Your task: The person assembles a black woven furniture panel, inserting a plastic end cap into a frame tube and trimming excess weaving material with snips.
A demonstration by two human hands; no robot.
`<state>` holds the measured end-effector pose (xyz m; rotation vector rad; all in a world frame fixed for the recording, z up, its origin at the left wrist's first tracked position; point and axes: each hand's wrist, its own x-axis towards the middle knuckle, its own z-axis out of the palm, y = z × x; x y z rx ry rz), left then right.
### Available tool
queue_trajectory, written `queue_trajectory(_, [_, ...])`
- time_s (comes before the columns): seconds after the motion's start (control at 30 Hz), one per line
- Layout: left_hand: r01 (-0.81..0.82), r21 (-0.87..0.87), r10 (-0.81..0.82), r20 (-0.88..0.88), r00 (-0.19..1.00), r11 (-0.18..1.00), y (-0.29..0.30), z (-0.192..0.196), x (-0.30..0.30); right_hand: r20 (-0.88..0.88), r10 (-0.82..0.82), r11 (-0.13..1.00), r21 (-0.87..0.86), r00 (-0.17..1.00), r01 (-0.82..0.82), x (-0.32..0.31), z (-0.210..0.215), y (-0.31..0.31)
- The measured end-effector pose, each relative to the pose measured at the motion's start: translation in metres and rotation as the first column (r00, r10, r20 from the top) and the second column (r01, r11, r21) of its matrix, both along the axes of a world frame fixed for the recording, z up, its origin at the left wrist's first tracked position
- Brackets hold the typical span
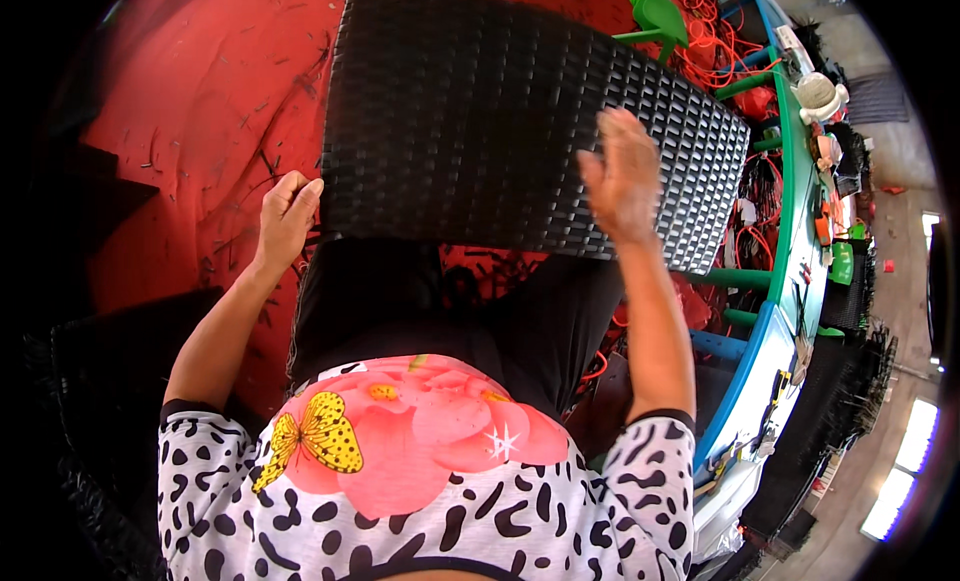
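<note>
A black woven panel (460, 121), with a glossy basket-like weave, lies across my knees. Its left edge is held by my left hand (287, 217), whose fingers are curled with the thumb on top. Over the right part of the weave is my right hand (625, 176), fingers stretched out and slightly smeared by motion. Nothing is in that palm; whether it touches the surface I cannot tell. Light glints off the weave on the right side, while the middle looks darker.
Black strip scraps litter the red floor covering (200, 171). A green chair (655, 16) stands at the far right, near tangled orange cords (715, 41). Along the right runs a table (790, 231) with green and blue edges, bearing small tools. Dark woven pieces (130, 351) lie at the left.
</note>
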<state>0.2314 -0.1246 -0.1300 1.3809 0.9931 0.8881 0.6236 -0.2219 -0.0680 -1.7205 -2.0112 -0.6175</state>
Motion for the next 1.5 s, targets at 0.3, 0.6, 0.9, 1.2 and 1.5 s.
queue_trajectory(0.3, [0.045,0.596,0.104,-0.214,0.971,0.802,-0.013,-0.004,0.008,-0.033,-0.054,0.998,0.023,0.998,0.055,-0.061,-0.021,0.024])
queue_trajectory(0.6, [0.010,0.609,0.119,-0.171,0.978,0.793,-0.014,-0.007,0.008,-0.099,-0.057,0.997,0.037,0.993,0.061,-0.060,-0.027,0.023])
queue_trajectory(0.9, [0.003,0.637,0.141,-0.175,0.974,0.771,-0.011,-0.011,0.009,-0.137,-0.079,0.997,0.016,0.987,0.082,-0.068,-0.034,0.015])
queue_trajectory(1.2, [-0.066,0.668,0.212,-0.139,0.967,0.742,-0.009,-0.009,0.011,-0.140,-0.101,0.995,-0.013,0.985,0.100,-0.074,-0.034,0.012])
queue_trajectory(1.5, [-0.059,0.678,0.230,-0.164,0.959,0.733,-0.009,-0.008,0.009,-0.123,-0.098,0.995,0.003,0.988,0.099,-0.077,-0.032,0.012])
